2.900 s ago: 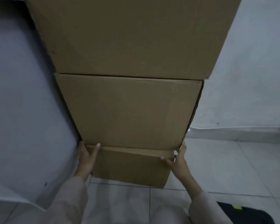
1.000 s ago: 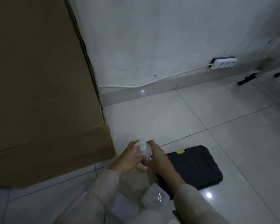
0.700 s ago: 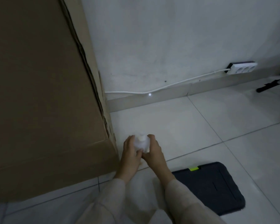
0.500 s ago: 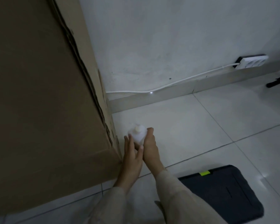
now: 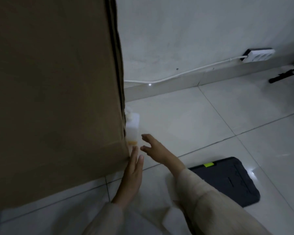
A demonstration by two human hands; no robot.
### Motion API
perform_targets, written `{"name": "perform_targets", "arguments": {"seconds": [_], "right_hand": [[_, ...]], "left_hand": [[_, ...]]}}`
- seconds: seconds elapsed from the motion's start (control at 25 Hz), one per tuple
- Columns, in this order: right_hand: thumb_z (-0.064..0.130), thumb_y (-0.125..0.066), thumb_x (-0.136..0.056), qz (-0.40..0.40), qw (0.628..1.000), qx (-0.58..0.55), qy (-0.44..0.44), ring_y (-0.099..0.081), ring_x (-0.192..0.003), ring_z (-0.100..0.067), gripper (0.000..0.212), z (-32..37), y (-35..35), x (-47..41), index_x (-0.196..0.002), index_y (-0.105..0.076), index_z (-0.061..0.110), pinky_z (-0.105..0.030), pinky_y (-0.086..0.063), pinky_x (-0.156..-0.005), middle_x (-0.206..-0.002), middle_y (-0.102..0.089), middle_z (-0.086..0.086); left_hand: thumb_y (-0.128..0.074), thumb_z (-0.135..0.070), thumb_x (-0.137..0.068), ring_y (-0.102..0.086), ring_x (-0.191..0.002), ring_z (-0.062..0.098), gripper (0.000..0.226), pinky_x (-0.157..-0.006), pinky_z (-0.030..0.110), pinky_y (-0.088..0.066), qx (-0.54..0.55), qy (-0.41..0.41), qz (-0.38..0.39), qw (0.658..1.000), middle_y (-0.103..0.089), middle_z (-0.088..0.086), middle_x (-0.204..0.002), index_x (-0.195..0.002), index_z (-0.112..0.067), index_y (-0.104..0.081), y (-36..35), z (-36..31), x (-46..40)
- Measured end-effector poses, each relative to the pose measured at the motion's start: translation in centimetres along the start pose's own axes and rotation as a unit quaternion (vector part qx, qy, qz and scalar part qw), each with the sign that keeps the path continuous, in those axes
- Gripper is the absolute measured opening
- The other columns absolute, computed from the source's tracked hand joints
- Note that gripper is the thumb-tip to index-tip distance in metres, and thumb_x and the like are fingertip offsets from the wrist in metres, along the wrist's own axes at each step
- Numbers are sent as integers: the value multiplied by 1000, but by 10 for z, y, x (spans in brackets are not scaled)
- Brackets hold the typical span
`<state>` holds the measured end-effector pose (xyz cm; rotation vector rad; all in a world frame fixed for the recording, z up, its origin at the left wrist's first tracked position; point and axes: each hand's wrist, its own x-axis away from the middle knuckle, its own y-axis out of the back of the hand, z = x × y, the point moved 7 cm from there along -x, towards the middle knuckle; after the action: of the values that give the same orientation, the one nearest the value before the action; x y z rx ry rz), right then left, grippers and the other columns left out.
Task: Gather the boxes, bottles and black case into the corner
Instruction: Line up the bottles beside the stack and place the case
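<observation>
A tall stack of brown cardboard boxes (image 5: 54, 92) fills the left of the view. A white plastic bottle (image 5: 133, 128) with a little yellow liquid stands upright on the floor, against the stack's right side. My left hand (image 5: 132, 173) is flat and open just below the bottle, beside the box corner. My right hand (image 5: 154, 147) is open, fingers spread, a little to the right of the bottle and apart from it. A black case (image 5: 227, 180) with a green latch lies flat on the tiles to the right of my right arm.
A white wall with a skirting board (image 5: 168, 85) runs behind. A white cable (image 5: 185, 73) leads along it to a power strip (image 5: 258, 55). A black object (image 5: 283, 76) lies at the far right. Pale floor tiles (image 5: 202, 119) spread right of the bottle.
Both hands held the bottle and carried it forward to the stack's side. Now the bottle stands on the floor and both hands have let go and drawn back a little.
</observation>
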<state>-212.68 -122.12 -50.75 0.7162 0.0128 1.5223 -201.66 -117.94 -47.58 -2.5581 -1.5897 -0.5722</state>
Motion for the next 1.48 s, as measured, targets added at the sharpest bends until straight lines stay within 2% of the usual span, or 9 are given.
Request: {"name": "perform_targets", "arguments": {"seconds": [0.12,0.24,0.4,0.6,0.84,1.08,1.24,1.36,1.48], "right_hand": [[17,-53,-92,29,999,44,10,-47,-128,-18,45,-9,-3,41,-135,-41,11,-21,-36,-99,-142,-46,-8],[20,-54,-92,60,995,79,15,-51,-121,-16,37,-30,-5,90,-128,-50,13,-19,-39,-97,-132,-53,-2],[22,-55,-91,30,993,112,-5,-47,-103,-6,35,-53,9,147,-126,-53,19,-16,-35,-87,-112,-52,10],[14,-40,-98,-14,999,39,-30,-56,-106,-13,28,-75,29,189,-118,-58,22,-20,-44,-87,-114,-60,2],[-12,-55,-78,104,994,-32,9,-40,-129,-12,91,-84,13,223,-134,-23,51,-22,-45,-94,-143,-28,14],[-5,-68,-71,161,986,25,-17,-16,-131,-5,111,-70,-4,238,-136,1,53,-18,-38,-94,-138,-7,21],[15,-80,-66,143,988,55,9,-32,-128,-7,87,-62,-15,240,-126,-26,48,-24,-34,-108,-138,-29,14],[22,-82,-66,88,993,81,5,-46,-115,-11,71,-48,-6,222,-124,-43,31,-12,-43,-88,-128,-46,7],[27,-83,-64,10,997,74,-13,-51,-110,-16,69,-25,34,199,-122,-46,25,-23,-48,-82,-120,-52,4]], "left_hand": [[-41,-11,-96,-38,-127,3,35,-106,19,-28,-12,-7,-6,1000,-45,-10,-134,-125,-30,-48,24,17,25],[-53,1,-86,-44,-126,24,38,-109,31,-29,-124,23,-156,980,-54,9,-129,-113,-24,-57,65,58,57],[-64,-26,-83,-23,-138,33,59,-110,35,-21,-172,215,-145,950,-27,17,-148,-137,-21,-40,55,107,103],[-71,-36,-76,-34,-127,42,81,-104,49,-39,-67,247,-119,959,-13,18,-147,-140,-41,-21,17,123,106],[-71,-32,-75,-38,-122,46,69,-104,45,-37,-132,284,-146,938,-9,20,-144,-131,-30,-29,7,123,85],[-65,-6,-73,-43,-105,29,46,-96,35,-39,-108,136,-174,969,-25,11,-128,-103,-26,-37,11,92,77],[-66,4,-69,-32,-101,13,53,-89,23,-30,-69,8,-147,987,-26,1,-118,-105,-23,-38,11,52,81],[-68,3,-70,-35,-106,11,56,-88,21,-29,-77,-62,-109,989,-34,1,-120,-106,-26,-38,10,23,81],[-71,0,-70,-40,-107,8,58,-86,10,-30,-103,-173,-70,977,-39,0,-118,-104,-34,-39,11,-14,78]]}}
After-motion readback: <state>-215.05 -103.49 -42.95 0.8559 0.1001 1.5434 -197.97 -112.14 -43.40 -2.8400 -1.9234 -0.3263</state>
